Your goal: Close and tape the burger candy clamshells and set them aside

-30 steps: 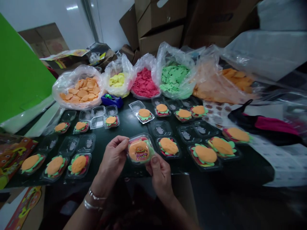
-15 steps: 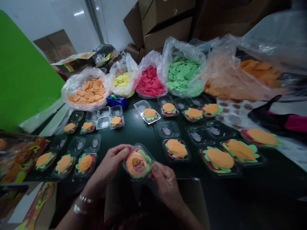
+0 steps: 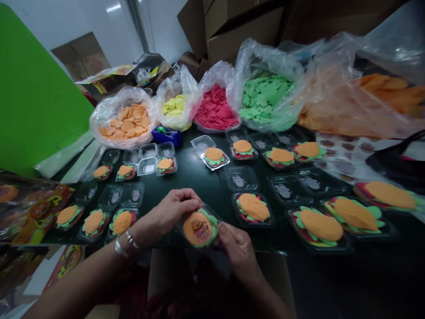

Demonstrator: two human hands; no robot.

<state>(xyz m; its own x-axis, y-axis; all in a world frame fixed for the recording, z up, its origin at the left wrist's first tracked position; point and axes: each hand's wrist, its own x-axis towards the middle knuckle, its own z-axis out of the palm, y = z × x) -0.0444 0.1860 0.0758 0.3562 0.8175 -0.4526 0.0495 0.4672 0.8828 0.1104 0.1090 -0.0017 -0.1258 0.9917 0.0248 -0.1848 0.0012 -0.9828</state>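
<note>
Between my two hands, over the table's front edge, is a closed clear plastic box with a toy burger (image 3: 200, 229) inside. A printed burger sticker (image 3: 201, 230) shows over its orange bun. My left hand (image 3: 179, 210) grips the box's upper left edge, thumb bent on top. At the lower right corner my right hand (image 3: 237, 246) pinches it, thumb on the upper side. Nearest on the table is an opened clear box with a burger (image 3: 254, 207), right of my hands. Another burger in an opened box (image 3: 122, 222) lies left of my left forearm.
Bags of orange discs (image 3: 128, 124), yellow pieces (image 3: 173, 105), red pieces (image 3: 216, 107) and green leaf shapes (image 3: 265, 97) line the back. A blue tape dispenser (image 3: 168, 136) stands before them. Sticker sheets (image 3: 345, 153) lie right; a green panel (image 3: 29, 97) rises left.
My left hand has shifted along the box's edge toward its top, its fingers now more curled. The box is tilted a little differently. The whole view has swung slightly, so the table appears shifted.
</note>
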